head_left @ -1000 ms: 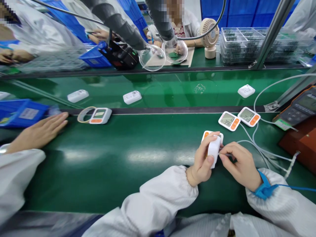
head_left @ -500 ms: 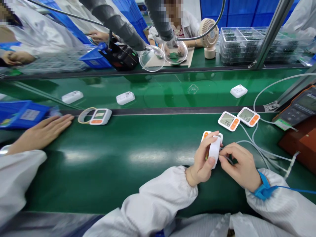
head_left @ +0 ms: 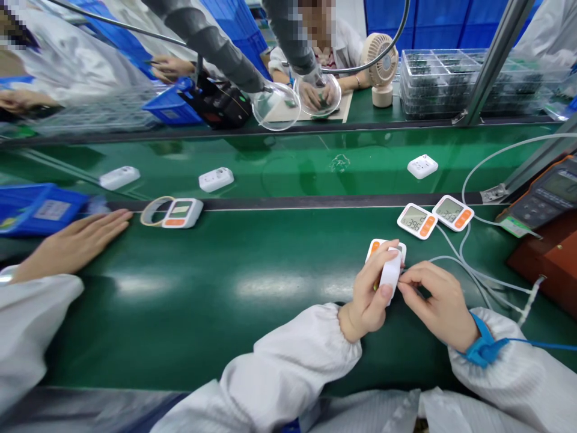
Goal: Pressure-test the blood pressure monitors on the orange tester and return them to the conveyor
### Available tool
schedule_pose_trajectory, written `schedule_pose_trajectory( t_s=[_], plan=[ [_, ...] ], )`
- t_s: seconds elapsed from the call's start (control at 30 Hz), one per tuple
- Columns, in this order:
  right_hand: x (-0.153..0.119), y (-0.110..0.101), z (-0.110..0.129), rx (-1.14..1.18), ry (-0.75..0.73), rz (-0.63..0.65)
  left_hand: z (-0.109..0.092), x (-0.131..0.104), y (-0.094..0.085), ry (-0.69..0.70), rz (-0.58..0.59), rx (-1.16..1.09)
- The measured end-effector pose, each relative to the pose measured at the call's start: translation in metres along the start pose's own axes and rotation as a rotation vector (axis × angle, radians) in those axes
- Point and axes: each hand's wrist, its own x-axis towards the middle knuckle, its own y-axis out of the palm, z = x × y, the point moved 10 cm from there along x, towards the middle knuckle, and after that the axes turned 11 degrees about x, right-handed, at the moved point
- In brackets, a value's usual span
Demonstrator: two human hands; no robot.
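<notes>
My left hand (head_left: 367, 300) grips a white digital monitor (head_left: 390, 273) on edge, thumb on one face and fingers on the other. My right hand (head_left: 439, 300) pinches the end of a thin grey air tube (head_left: 403, 272) against the monitor's side; the fingertips partly hide the joint. Just behind my left fingers lies another monitor with orange buttons (head_left: 375, 245), mostly covered. Farther back, two white monitors with lit-up digits, one reading 396 (head_left: 415, 221) and one beside it (head_left: 453, 213), lie face up with tubes running from them.
An orange-and-grey meter (head_left: 547, 195) stands at the right, by the tubes. White units (head_left: 216, 179) lie on the green conveyor belt (head_left: 279, 156) beyond the bench edge. To the left are a monitor with a looped band (head_left: 183, 213), a co-worker's flat hand (head_left: 79, 240) and a blue bin (head_left: 40, 207).
The white units on the belt have slid left. Across the belt, a co-worker's hands have shifted over the work. My hands keep nearly the same place and grip.
</notes>
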Motion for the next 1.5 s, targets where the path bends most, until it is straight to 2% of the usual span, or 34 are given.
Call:
schedule_pose_trajectory(
  t_s=[0.3,0.4,0.5,0.57,0.67,0.77,0.87,0.97,1.0,1.07,1.13,1.2,1.3,1.37,1.43,1.5],
  plan=[
    [-0.002,0.004,-0.002,0.045,0.024,0.027,-0.008,0.002,0.004,0.024,0.031,-0.044],
    [-0.004,0.005,-0.009,0.051,0.052,0.042,-0.011,0.002,0.000,0.057,-0.027,-0.001],
    [-0.006,0.012,-0.015,0.008,0.076,0.090,-0.006,0.002,-0.004,0.021,-0.060,0.050],
    [-0.007,0.017,-0.018,-0.026,0.084,0.116,-0.003,0.004,0.000,0.006,-0.002,0.080],
    [-0.008,0.012,-0.022,-0.054,0.102,0.065,-0.003,0.012,0.005,0.070,0.147,0.113],
    [-0.010,-0.004,-0.027,-0.070,0.149,-0.054,-0.001,0.021,0.002,0.150,0.291,0.194],
    [-0.013,-0.026,-0.032,-0.114,0.204,-0.214,0.015,0.027,0.002,0.100,0.464,0.354],
    [-0.013,-0.047,-0.030,-0.153,0.206,-0.342,0.027,0.021,0.014,0.093,0.681,0.503],
    [-0.013,-0.052,-0.029,-0.159,0.198,-0.370,0.028,0.019,0.017,0.108,0.708,0.541],
    [-0.010,-0.061,-0.028,-0.152,0.182,-0.384,0.027,0.019,0.019,0.122,0.688,0.593],
    [-0.003,-0.063,-0.028,-0.110,0.173,-0.310,0.027,0.022,0.016,0.089,0.612,0.604],
    [0.005,-0.053,-0.031,-0.054,0.189,-0.125,0.031,0.027,0.005,-0.010,0.468,0.596],
    [0.005,-0.019,-0.040,-0.023,0.286,0.242,0.051,0.028,-0.019,-0.311,0.217,0.443],
    [-0.002,0.003,-0.047,-0.066,0.345,0.434,0.067,0.021,-0.025,-0.509,0.135,0.281],
    [-0.009,0.019,-0.053,-0.130,0.368,0.539,0.075,0.018,-0.025,-0.585,0.078,0.194],
    [-0.012,0.026,-0.057,-0.180,0.352,0.551,0.074,0.020,-0.025,-0.549,0.020,0.204]
  ],
)
